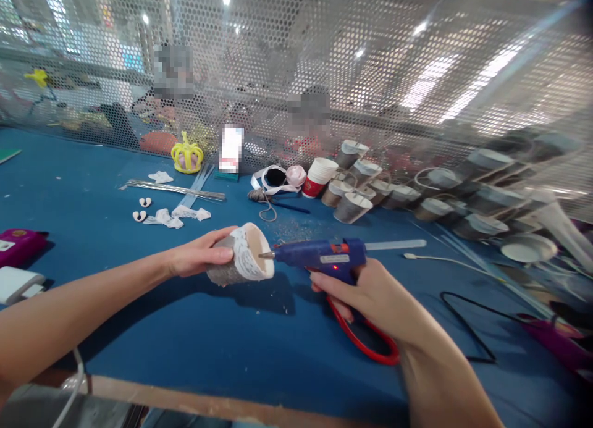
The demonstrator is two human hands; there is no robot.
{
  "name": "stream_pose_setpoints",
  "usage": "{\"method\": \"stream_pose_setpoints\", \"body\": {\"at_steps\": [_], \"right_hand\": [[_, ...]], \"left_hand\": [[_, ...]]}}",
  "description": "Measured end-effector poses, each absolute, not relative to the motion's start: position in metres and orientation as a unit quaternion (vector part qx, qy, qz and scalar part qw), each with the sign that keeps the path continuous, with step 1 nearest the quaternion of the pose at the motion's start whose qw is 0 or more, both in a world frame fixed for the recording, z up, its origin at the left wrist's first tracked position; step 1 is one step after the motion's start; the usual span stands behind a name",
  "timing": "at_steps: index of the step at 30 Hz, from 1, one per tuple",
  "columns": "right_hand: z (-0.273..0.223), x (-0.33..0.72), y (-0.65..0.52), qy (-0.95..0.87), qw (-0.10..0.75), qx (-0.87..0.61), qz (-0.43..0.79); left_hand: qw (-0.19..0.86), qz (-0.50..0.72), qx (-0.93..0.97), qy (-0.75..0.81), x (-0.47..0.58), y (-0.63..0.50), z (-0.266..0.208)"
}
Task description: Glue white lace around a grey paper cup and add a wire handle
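My left hand (197,255) grips a paper cup (241,255) on its side, wrapped in grey glitter paper with white lace around the rim, its mouth facing right. My right hand (365,292) holds a blue hot glue gun (319,255) by the handle. A glue stick (396,245) juts from the back of the gun. The nozzle tip touches or almost touches the cup's rim. Both are held just above the blue table (185,341).
Several decorated cups (352,207) and a red-and-white cup (319,176) lie along the mesh screen at the back right. Lace scraps (176,217), metal rods (176,190), a yellow crown (187,156), red-handled scissors (365,344) and a black wire (467,329) lie around. People sit behind the mesh.
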State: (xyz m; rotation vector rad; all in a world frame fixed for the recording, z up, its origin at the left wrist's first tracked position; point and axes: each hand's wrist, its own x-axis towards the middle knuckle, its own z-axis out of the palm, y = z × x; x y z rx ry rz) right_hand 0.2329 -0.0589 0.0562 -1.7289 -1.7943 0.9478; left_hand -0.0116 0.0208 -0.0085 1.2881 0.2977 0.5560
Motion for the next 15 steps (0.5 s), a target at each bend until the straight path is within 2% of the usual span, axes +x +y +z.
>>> {"method": "stream_pose_setpoints", "body": {"at_steps": [3,9,15], "right_hand": [[0.0572,0.2344,-0.0599,-0.654,0.236,-0.620,0.364],[0.0550,0.2363,-0.0585,-0.638,0.287,-0.640,0.318],[0.0549,0.2343,-0.0589,-0.651,0.285,-0.638,0.296]], "left_hand": [[0.711,0.283,0.625,0.155,-0.0117,0.0213,-0.0081],[0.601,0.290,0.712,0.218,-0.0074,0.0222,-0.0075],[0.525,0.341,0.742,0.242,-0.0051,0.0206,-0.0113]]}}
